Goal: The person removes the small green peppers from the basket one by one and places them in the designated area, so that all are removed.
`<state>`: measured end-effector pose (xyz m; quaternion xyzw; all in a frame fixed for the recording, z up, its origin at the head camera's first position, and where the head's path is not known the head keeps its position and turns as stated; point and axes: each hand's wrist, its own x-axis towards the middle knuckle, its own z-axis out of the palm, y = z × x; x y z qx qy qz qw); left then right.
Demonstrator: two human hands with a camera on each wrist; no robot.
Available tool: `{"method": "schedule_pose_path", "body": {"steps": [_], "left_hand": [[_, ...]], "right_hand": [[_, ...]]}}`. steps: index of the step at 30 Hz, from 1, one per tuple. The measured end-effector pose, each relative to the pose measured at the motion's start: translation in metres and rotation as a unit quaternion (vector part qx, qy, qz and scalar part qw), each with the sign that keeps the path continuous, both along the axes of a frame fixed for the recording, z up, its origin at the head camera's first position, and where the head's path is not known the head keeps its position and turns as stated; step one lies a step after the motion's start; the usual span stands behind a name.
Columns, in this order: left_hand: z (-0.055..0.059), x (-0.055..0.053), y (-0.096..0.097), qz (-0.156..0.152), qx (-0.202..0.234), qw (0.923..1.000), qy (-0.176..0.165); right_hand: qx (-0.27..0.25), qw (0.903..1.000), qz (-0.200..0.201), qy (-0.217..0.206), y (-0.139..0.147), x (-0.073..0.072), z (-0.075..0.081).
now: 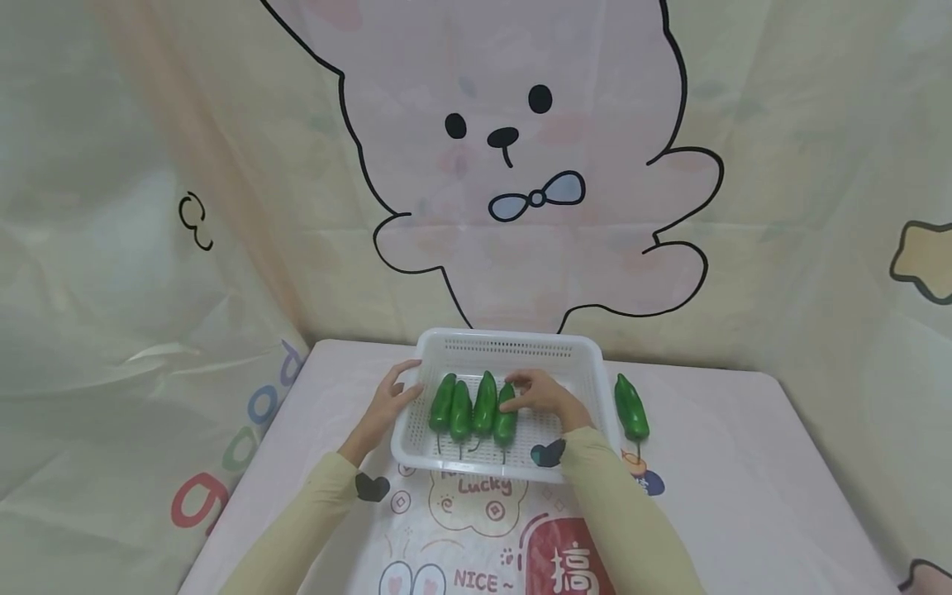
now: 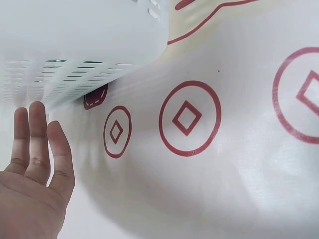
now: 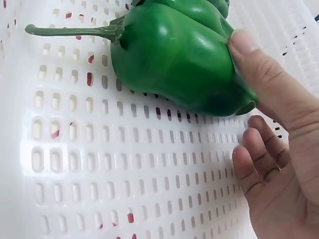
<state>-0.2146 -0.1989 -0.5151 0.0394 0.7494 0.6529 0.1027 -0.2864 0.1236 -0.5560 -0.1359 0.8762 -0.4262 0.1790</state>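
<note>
A white perforated plastic basket [image 1: 565,351] stands on the table with several green peppers [image 1: 461,411] side by side inside, stems toward me. My right hand [image 1: 546,395] is at the rightmost pepper [image 3: 169,59]. Its thumb lies against the pepper near the tip, and the index finger is hidden behind it; the other fingers [image 3: 244,164] are bent beside the tip. At the basket's left rim is my left hand [image 1: 387,409], its fingers loosely extended. In the left wrist view, these fingertips [image 2: 37,112] are by the slotted basket wall [image 2: 89,30].
Another green pepper [image 1: 631,407] lies on the table just right of the basket. The printed tablecloth [image 1: 476,545] shows lettering and drawings. A curtain [image 1: 535,273] with a cartoon bear hangs behind the table, and more cloth hangs at both sides.
</note>
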Motion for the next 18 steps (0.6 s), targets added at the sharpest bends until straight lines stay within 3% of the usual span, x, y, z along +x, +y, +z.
{"method": "schedule_pose_path", "body": {"steps": [18], "left_hand": [[-0.0056, -0.0018, 0.0, 0.007, -0.004, 0.9999, 0.006]], "right_hand": [[0.037, 0.9992, 0.012, 0.001, -0.0095, -0.0019, 0.0077]]}}
